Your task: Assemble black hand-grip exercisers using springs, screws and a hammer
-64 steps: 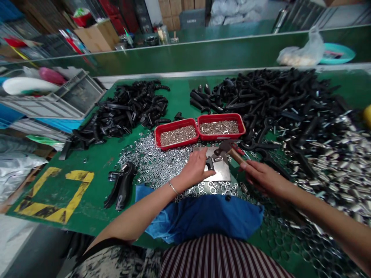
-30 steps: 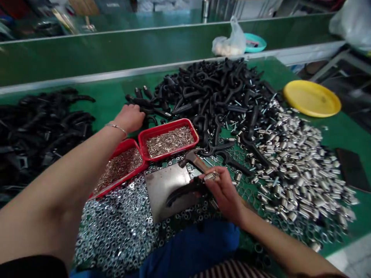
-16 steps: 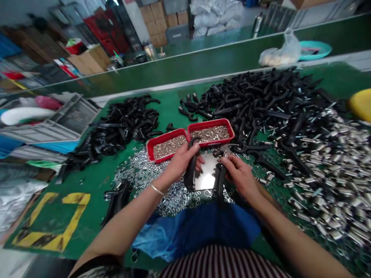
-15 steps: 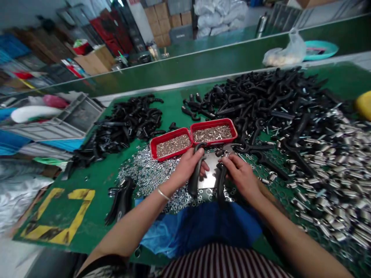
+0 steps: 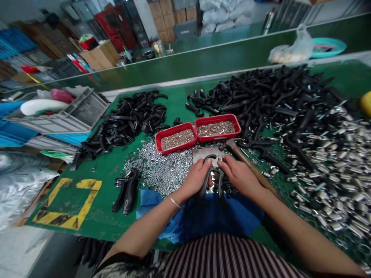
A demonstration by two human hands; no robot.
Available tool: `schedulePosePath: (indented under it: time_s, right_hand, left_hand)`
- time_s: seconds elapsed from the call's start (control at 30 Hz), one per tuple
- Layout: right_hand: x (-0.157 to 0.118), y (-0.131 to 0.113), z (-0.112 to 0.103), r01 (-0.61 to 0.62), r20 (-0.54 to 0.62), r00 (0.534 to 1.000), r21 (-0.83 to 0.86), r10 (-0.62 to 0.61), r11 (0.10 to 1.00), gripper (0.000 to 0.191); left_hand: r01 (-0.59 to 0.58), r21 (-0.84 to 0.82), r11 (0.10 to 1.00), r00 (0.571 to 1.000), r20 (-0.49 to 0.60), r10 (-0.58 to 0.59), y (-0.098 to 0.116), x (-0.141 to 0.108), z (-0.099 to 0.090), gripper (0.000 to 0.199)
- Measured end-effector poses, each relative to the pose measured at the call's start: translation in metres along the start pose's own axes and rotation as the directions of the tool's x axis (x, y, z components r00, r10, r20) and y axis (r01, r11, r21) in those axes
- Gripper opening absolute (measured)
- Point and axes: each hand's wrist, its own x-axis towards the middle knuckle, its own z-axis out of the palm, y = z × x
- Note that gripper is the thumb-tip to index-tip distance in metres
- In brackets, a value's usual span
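My left hand (image 5: 197, 177) is closed around a black curved plastic handle (image 5: 206, 179), its hooked end pointing up. Close beside it, my right hand (image 5: 240, 174) grips a second black handle part (image 5: 221, 182), with a small shiny metal fitting (image 5: 220, 157) at its top by the fingertips. The two parts are nearly together at the top; whether they touch I cannot tell. Just beyond the hands lies a flat metal plate (image 5: 199, 153). A hammer with a wooden handle (image 5: 251, 165) rests beside my right hand, its far end passing behind the forearm.
Two red trays (image 5: 175, 147) of small metal pins stand beyond the hands. Loose nuts (image 5: 156, 166) spread to the left, near a finished-looking black tool (image 5: 127, 193). Black handles (image 5: 261, 90) are heaped behind, metal sleeves (image 5: 336, 170) at right. A grey crate (image 5: 84, 112) stands left.
My hands have drawn closer together, bringing the two black parts side by side. The hammer's wooden handle has come into sight beside my right hand. The whole view has shifted slightly.
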Motion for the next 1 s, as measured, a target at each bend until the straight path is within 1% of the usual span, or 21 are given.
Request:
schedulePosePath:
  time_s: [0.1,0.2,0.27,0.3,0.4,0.5,0.57,0.6,0.67,0.73,0.8,0.9,1.0]
  right_hand:
    - [0.006,0.003,0.002,0.021,-0.001,1.000,0.051,-0.021,0.999,0.028]
    - [0.012,0.008,0.006,0.052,-0.066,0.997,0.170,-0.041,0.984,0.030]
    - [0.013,0.010,0.009,0.047,-0.117,0.993,0.259,-0.017,0.965,0.033]
    - [0.013,0.010,0.010,0.034,-0.123,0.992,0.303,0.004,0.952,0.034]
    - [0.013,0.008,0.010,-0.011,-0.067,0.997,0.399,0.041,0.917,0.035]
    - [0.014,0.005,0.005,-0.008,-0.022,1.000,0.408,0.019,0.913,0.034]
    - [0.017,0.005,-0.001,0.004,-0.001,1.000,0.414,-0.004,0.910,0.034]
    - [0.018,0.006,-0.004,0.001,0.028,1.000,0.434,-0.015,0.901,0.034]
    - [0.020,0.008,-0.011,-0.026,0.132,0.990,0.493,-0.045,0.869,0.035]
    - [0.021,0.008,-0.016,-0.034,0.229,0.967,0.541,-0.109,0.840,0.036]
    - [0.021,0.006,-0.021,0.015,0.247,0.952,0.551,-0.180,0.834,0.036]
    - [0.019,-0.001,-0.029,0.084,0.228,0.948,0.495,-0.223,0.865,0.033]
    - [0.015,-0.010,-0.044,0.093,0.278,0.935,0.413,-0.222,0.906,0.030]
  left_hand:
    - [-0.032,0.097,0.995,0.999,-0.022,0.035,0.001,0.008,0.003,0.046]
    - [-0.077,0.194,0.978,0.990,-0.097,0.097,0.003,0.015,0.005,0.040]
    - [-0.099,0.228,0.969,0.983,-0.128,0.131,0.002,0.017,0.006,0.038]
    - [-0.108,0.244,0.964,0.979,-0.142,0.146,0.000,0.017,0.006,0.037]
    - [-0.109,0.317,0.942,0.967,-0.185,0.175,-0.008,0.017,0.008,0.038]
    - [-0.084,0.409,0.909,0.967,-0.186,0.173,-0.014,0.017,0.006,0.041]
    - [-0.104,0.455,0.884,0.969,-0.154,0.193,-0.015,0.018,0.001,0.043]
    - [-0.137,0.463,0.875,0.969,-0.120,0.215,-0.014,0.019,-0.003,0.043]
    - [-0.226,0.446,0.866,0.966,-0.010,0.258,-0.010,0.019,-0.011,0.046]
    - [-0.289,0.420,0.860,0.957,0.121,0.263,-0.003,0.019,-0.019,0.051]
    - [-0.294,0.421,0.858,0.951,0.219,0.219,0.004,0.018,-0.025,0.053]
    - [-0.281,0.446,0.850,0.945,0.285,0.162,0.016,0.014,-0.030,0.051]
    - [-0.320,0.426,0.846,0.931,0.307,0.198,0.027,0.005,-0.032,0.050]
